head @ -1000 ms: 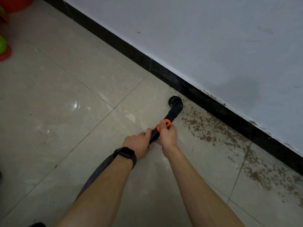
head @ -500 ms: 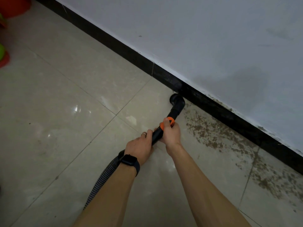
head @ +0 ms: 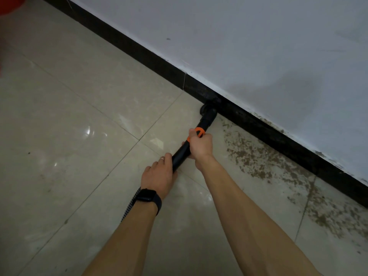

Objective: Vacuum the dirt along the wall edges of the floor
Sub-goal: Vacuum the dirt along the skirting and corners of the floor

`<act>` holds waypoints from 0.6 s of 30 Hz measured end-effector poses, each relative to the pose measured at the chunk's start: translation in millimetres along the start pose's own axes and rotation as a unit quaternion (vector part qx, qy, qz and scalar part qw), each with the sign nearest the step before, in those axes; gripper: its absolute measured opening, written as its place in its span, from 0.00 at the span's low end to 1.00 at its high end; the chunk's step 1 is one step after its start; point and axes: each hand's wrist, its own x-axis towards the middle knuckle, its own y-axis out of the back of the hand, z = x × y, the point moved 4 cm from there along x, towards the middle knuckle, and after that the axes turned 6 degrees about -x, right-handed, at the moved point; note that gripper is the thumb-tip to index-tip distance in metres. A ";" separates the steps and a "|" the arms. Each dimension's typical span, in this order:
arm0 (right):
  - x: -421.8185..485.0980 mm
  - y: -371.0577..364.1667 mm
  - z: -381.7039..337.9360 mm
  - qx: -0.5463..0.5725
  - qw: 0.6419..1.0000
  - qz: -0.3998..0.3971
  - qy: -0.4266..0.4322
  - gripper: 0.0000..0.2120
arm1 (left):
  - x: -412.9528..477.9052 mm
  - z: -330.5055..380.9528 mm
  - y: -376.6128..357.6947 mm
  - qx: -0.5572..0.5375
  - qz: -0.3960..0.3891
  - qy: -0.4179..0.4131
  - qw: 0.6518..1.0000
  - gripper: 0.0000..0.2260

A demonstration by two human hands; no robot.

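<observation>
Vacuum tube (head: 180, 156) was held in both hands. The right hand (head: 200, 145) had its fingers wrapped round the tube just behind the orange ring (head: 199, 131), knuckles up, fingertips hidden underneath. The left hand (head: 159, 174) lay over the tube's rear end, palm down, its fingers bent along the tube's left side. Its thumb and fingertips could not be seen, but it seemed to grip. A ring (head: 162, 159) showed on one finger and a watch (head: 148, 197) on that wrist. Both forearms reached forward, nearly straight.

Only a short ribbed stretch of hose (head: 130, 204) showed beside the left wrist; the rest was covered by the arm. The black nozzle (head: 208, 111) merged with the dark skirting (head: 139, 50), so its outline was hard to make out. A second earlier it had stood apart from the skirting; now it touched it.

Dirt (head: 258, 156) lay in brown patches on the floor (head: 79, 96) to the right of the nozzle, along the skirting and running out of frame. More specks clung to the wall (head: 258, 46) low down. A red thing (head: 8, 5) was cut off at the top left corner, with less of it showing than before.
</observation>
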 end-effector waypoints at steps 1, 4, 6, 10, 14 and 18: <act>-0.7 -3.4 -4.8 -0.006 1.000 -0.009 0.000 0.22 | 0.4 -2.3 1.0 -0.006 0.003 0.004 1.000 0.14; -2.7 -6.6 -13.7 -0.014 0.999 -0.030 -0.013 0.21 | 1.5 -6.6 3.0 -0.024 0.007 0.005 1.000 0.14; -4.3 -4.1 -12.7 -0.016 0.999 -0.031 -0.020 0.21 | 1.0 -6.1 2.5 -0.026 -0.005 0.000 1.000 0.14; -13.2 8.8 5.2 -0.017 1.000 -0.018 -0.020 0.20 | -9.8 0.4 -1.0 -0.025 -0.039 -0.020 0.999 0.14; -32.3 23.9 38.5 -0.003 1.000 0.003 -0.027 0.18 | -33.5 3.7 -4.7 -0.001 -0.095 -0.059 0.994 0.15; -53.2 33.1 72.1 0.016 0.999 0.022 -0.032 0.18 | -53.9 3.3 -6.3 0.051 -0.131 -0.093 0.986 0.17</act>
